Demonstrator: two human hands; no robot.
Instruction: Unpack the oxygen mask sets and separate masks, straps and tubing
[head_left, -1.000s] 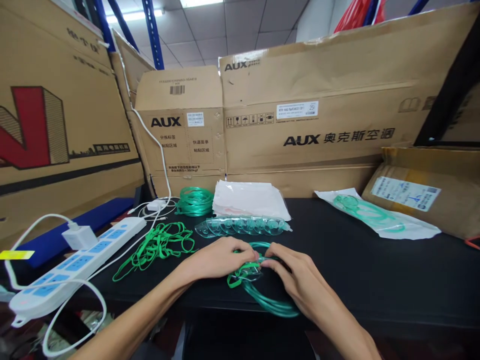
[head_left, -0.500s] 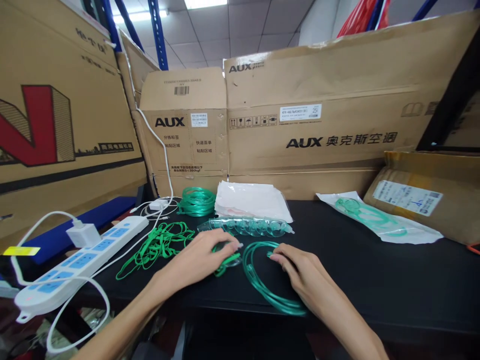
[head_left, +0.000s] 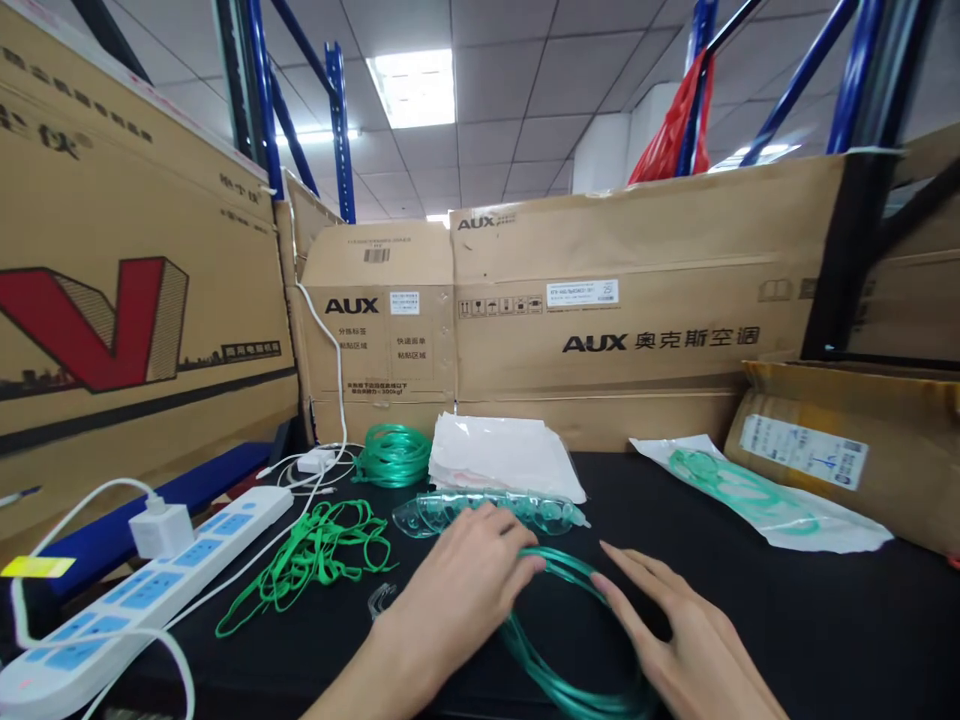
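Observation:
A coil of green tubing [head_left: 536, 662] lies on the black table between my hands. My left hand [head_left: 469, 590] is closed on the coil's upper left part, its thumb and fingers around the tubing. My right hand [head_left: 667, 625] is open at the coil's right side, fingers apart, with the thumb tip touching or very near the tubing. Just behind my left hand is a row of clear green plastic masks [head_left: 525, 508]. Small clear pieces [head_left: 381, 600] show beside my left wrist. A tangle of green elastic straps [head_left: 322, 550] lies to the left.
Another green tubing coil [head_left: 394, 455] and white plastic bags [head_left: 499, 455] are at the back. A power strip [head_left: 161, 590] with white cables is on the left. At right lie a packaged mask [head_left: 757, 495] and a brown parcel [head_left: 862, 440]. Cardboard [head_left: 600, 390] stands behind.
The view has tilted up. My left hand has moved right onto the tubing coil, off the green straps it was by. My right hand has opened and sits at the coil's right side.

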